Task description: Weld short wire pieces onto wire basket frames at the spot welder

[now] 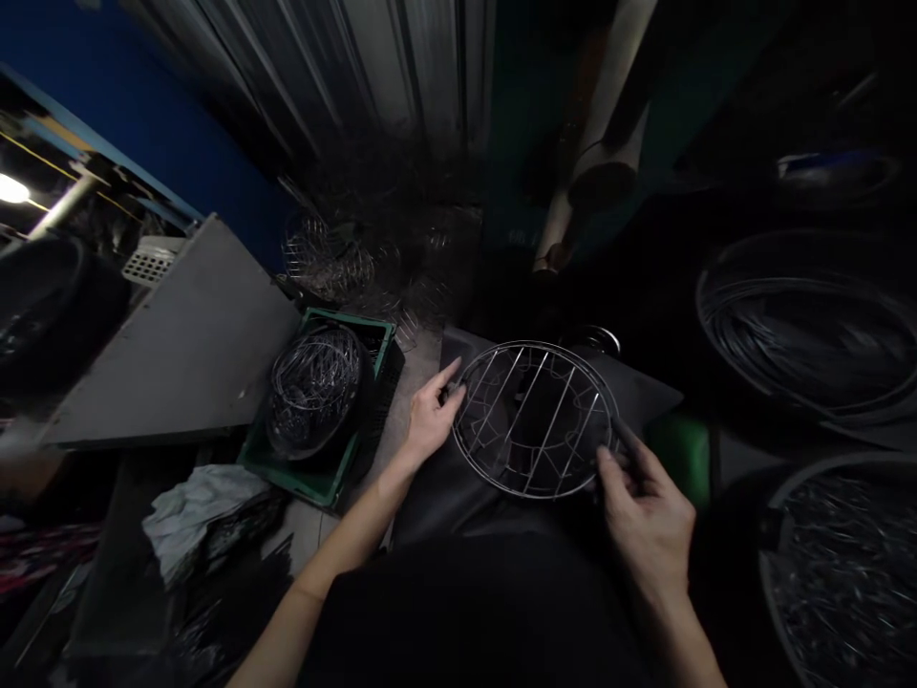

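Observation:
A round wire rack (pixel 545 440), with a thin metal rim and several parallel bars, lies level in front of me between my hands. Beneath it shows a ring of bent wire loops over a dark surface (pixel 637 387). My left hand (pixel 431 416) is at the rack's left rim, thumb tip touching it, thumb and forefinger stretched apart. At the right rim, the thumb of my right hand (pixel 649 516) presses on the rack and its fingers curl around the edge. A short dark piece lies along those fingers; its kind is unclear.
A green crate (pixel 326 487) at left holds a dark bucket (pixel 287 444) of wire pieces. Wire racks (pixel 330 263) are heaped behind it. At right stand a tub of metal pieces (pixel 852 564) and a container of wire rings (pixel 809 330). A pale cloth (pixel 197 506) lies lower left.

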The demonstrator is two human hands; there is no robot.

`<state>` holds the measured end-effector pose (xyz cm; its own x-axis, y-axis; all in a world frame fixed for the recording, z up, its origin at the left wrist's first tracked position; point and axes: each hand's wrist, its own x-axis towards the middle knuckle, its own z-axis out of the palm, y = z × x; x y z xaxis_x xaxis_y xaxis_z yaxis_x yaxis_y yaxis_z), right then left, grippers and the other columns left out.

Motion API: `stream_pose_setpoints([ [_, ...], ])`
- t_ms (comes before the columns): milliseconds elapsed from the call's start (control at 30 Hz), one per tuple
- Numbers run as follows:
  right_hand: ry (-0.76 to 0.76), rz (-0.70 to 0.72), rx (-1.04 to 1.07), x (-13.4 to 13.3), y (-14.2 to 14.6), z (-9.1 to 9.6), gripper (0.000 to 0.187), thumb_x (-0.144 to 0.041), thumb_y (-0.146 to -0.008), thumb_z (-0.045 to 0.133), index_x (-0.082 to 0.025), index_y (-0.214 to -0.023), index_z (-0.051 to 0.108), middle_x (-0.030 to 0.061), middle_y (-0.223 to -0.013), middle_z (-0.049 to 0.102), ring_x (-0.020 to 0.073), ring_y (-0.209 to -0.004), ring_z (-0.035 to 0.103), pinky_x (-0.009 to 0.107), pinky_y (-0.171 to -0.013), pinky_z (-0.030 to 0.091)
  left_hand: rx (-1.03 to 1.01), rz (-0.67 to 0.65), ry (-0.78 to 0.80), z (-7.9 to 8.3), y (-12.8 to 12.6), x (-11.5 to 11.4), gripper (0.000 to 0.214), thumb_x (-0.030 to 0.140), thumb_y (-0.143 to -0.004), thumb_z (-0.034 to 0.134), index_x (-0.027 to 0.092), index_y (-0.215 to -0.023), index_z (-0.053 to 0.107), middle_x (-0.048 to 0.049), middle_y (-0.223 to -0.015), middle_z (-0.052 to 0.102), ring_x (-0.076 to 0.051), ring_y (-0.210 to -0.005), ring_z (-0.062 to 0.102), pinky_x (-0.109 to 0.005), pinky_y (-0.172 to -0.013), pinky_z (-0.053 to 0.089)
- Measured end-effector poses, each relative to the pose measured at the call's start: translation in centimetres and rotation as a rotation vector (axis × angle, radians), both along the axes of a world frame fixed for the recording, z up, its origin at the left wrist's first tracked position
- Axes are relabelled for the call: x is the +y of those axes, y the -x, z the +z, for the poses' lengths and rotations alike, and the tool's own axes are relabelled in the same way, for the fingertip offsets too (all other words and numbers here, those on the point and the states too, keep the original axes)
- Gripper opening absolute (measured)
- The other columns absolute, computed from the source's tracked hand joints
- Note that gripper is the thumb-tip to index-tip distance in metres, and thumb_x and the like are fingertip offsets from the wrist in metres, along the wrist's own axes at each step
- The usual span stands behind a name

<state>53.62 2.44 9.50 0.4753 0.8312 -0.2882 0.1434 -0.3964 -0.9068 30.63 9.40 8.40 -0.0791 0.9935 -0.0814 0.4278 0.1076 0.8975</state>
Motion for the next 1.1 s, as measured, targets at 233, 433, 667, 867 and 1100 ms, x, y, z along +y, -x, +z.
stream_pose_setpoints([
  [233,-0.019,0.015,-0.317,1.9,-0.4,-0.8,0.051,-0.046,-0.080,0.055,-0.018,-0.122,0.062,0.0100,-0.105,0.068,0.0202,-0.083,0.065,0.035,-0.080,0.052,0.315,-0.207,-0.094,-0.9,-0.6,2.5,0.033,0.022,-0.091,0.047,0.019,-0.121,0.060,-0.0057,-0.104,0.068,-0.018,-0.098,0.061,-0.032,-0.092,0.048],
  [433,-0.063,0.117,-0.530,1.5,-0.9,-2.1,0.051,-0.042,-0.083,0.046,-0.012,-0.120,0.062,0.0140,-0.105,0.067,0.0228,-0.086,0.064,0.038,-0.083,0.051,0.442,-0.259,-0.098,-1.2,-0.8,2.4,0.033,0.022,-0.092,0.046,0.017,-0.122,0.060,-0.0048,-0.087,0.062,-0.017,-0.086,0.057,-0.030,-0.084,0.048],
  [667,0.000,0.116,-0.422,0.4,-0.9,-3.2,0.049,-0.045,-0.084,0.048,-0.018,-0.124,0.058,0.0108,-0.110,0.063,0.0211,-0.088,0.061,0.039,-0.085,0.048,0.222,-0.261,-0.064,-2.3,0.0,2.7,0.029,0.028,-0.090,0.050,0.021,-0.114,0.065,-0.0020,-0.087,0.060,-0.014,-0.083,0.057,-0.026,-0.082,0.046],
  [867,0.022,0.086,-0.080,0.2,-1.0,-3.8,0.055,-0.051,-0.082,0.055,-0.021,-0.128,0.052,0.0041,-0.086,0.063,0.0139,-0.065,0.057,0.028,-0.062,0.050,-0.044,-0.177,0.127,-4.2,0.7,3.1,0.053,0.032,-0.085,0.058,0.022,-0.135,0.044,-0.0010,-0.095,0.061,-0.013,-0.085,0.057,-0.026,-0.085,0.045],
  [1100,0.187,0.285,0.196,0.4,-3.4,-3.2,0.093,-0.058,-0.069,0.068,-0.022,-0.144,0.026,-0.0031,-0.069,0.056,0.0125,-0.049,0.055,0.021,-0.039,0.042,0.128,-0.423,0.124,-2.7,1.6,3.4,0.029,0.040,-0.090,0.048,0.019,-0.100,0.066,-0.0023,-0.092,0.059,-0.015,-0.088,0.056,-0.026,-0.083,0.043],
])
